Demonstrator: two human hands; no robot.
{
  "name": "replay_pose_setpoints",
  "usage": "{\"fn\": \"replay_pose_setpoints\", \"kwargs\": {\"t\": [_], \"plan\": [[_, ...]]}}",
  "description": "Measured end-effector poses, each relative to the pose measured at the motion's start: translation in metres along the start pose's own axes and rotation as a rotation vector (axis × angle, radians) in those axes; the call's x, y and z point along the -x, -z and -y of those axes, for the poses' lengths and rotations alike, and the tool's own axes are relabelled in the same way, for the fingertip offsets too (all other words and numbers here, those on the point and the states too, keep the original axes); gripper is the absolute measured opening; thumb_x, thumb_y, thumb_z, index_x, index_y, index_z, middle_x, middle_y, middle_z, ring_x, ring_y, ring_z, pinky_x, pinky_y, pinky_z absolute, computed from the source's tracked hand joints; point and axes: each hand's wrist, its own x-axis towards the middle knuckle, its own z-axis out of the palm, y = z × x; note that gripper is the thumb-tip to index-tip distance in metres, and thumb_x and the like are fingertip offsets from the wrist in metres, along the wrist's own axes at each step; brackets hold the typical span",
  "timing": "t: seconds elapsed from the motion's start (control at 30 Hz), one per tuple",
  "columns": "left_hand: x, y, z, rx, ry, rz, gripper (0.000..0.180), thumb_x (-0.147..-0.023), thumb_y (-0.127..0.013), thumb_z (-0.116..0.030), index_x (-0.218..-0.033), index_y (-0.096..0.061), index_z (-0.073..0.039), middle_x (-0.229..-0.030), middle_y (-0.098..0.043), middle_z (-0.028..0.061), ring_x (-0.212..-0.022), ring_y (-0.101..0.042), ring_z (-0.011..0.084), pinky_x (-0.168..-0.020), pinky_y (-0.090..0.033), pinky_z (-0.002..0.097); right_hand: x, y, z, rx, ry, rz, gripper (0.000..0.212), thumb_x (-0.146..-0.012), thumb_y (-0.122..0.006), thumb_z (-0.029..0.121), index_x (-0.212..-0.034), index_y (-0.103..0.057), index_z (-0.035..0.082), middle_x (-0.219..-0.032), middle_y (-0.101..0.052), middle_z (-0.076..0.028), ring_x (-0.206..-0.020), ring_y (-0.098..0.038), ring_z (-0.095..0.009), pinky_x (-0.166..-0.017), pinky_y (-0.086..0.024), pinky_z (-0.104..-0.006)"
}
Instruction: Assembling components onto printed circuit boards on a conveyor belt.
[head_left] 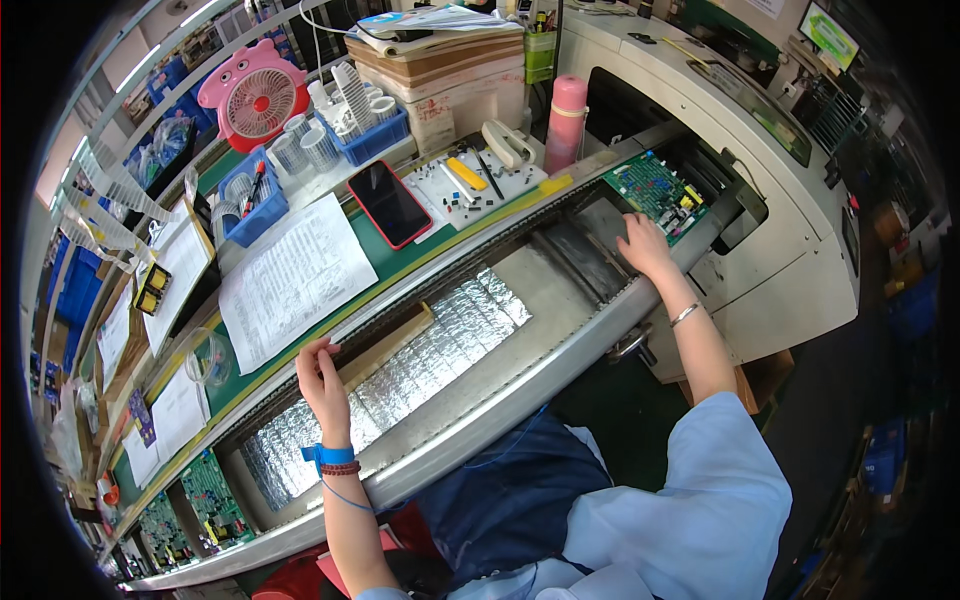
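My right hand (646,245) is at the near left edge of a green circuit board (657,192). Its fingers are loosely bent and apart, with nothing visible in them; whether they touch the board I cannot tell. The populated board lies on the conveyor rails (560,340) at the machine's mouth. Above the far rail, left of centre, hovers my left hand (324,385), fingers slightly curled and empty. A blue wrist strap (328,456) with a cord circles that wrist. Beneath, between the rails, lies crinkled silver foil (400,375).
More circuit boards (210,500) sit on the conveyor at lower left. Along the far bench are printed sheets (290,280), a red-edged phone (390,205), small loose parts, blue bins (365,135), a pink fan (258,98) and a pink bottle (567,120). A large white machine (780,270) stands right.
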Motion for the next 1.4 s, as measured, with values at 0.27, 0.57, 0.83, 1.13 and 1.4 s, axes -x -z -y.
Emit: {"fn": "replay_pose_setpoints", "kwargs": {"t": [0.27, 0.57, 0.83, 1.13, 1.4], "plan": [[-0.002, -0.002, -0.002, -0.008, 0.002, -0.026, 0.014, -0.095, -0.046, -0.005, -0.1, -0.059, -0.001, -0.09, -0.059, 0.0057, -0.085, -0.059, 0.0127, -0.072, -0.043, 0.0248, -0.032, -0.002, -0.045, 0.211, -0.105, 0.017, 0.048, -0.078, -0.066, 0.028, -0.119, -0.052, 0.009, -0.113, -0.057, -0.012, -0.108, -0.051, -0.032, -0.088, -0.04, -0.0485], [-0.003, -0.006, -0.004, -0.136, -0.117, -0.112, 0.012, -0.091, -0.05, -0.002, -0.095, -0.061, -0.002, -0.084, -0.059, 0.0081, -0.079, -0.057, 0.0173, -0.069, -0.044, 0.0277, -0.065, 0.009, -0.093, 0.345, -0.302, 0.196, 0.053, -0.079, -0.063, 0.035, -0.125, -0.048, 0.013, -0.127, -0.052, -0.009, -0.122, -0.045, -0.03, -0.094, -0.039, -0.0514], [-0.007, -0.004, -0.01, -0.24, -0.183, -0.151, 0.008, -0.084, -0.055, -0.005, -0.089, -0.062, -0.004, -0.073, -0.057, 0.0103, -0.074, -0.052, 0.0281, -0.067, -0.043, 0.0362, -0.082, -0.003, -0.124, 0.397, -0.314, 0.201, 0.05, -0.083, -0.054, 0.036, -0.128, -0.045, 0.017, -0.129, -0.051, -0.014, -0.116, -0.05, -0.039, -0.09, -0.041, -0.0564], [-0.004, 0.007, -0.029, -0.379, -0.416, -0.144, 0.009, -0.078, -0.057, -0.002, -0.087, -0.06, -0.003, -0.081, -0.059, 0.0105, -0.083, -0.054, 0.0307, -0.073, -0.047, 0.0386, -0.081, 0.056, 0.022, 0.054, 0.27, -0.357, 0.04, -0.09, -0.051, 0.022, -0.13, -0.046, 0.017, -0.129, -0.049, -0.005, -0.117, -0.047, -0.028, -0.095, -0.034, -0.0508], [0.031, 0.092, -0.07, -0.444, -0.504, -0.483, 0.023, -0.069, -0.06, 0.006, -0.091, -0.062, -0.003, -0.088, -0.063, 0.0107, -0.084, -0.059, 0.0285, -0.072, -0.048, 0.0367, -0.034, 0.069, 0.166, -0.285, 0.754, -0.358, 0.036, -0.085, -0.053, 0.008, -0.121, -0.051, 0.007, -0.126, -0.049, -0.009, -0.118, -0.046, -0.029, -0.096, -0.033, -0.0419]]}}
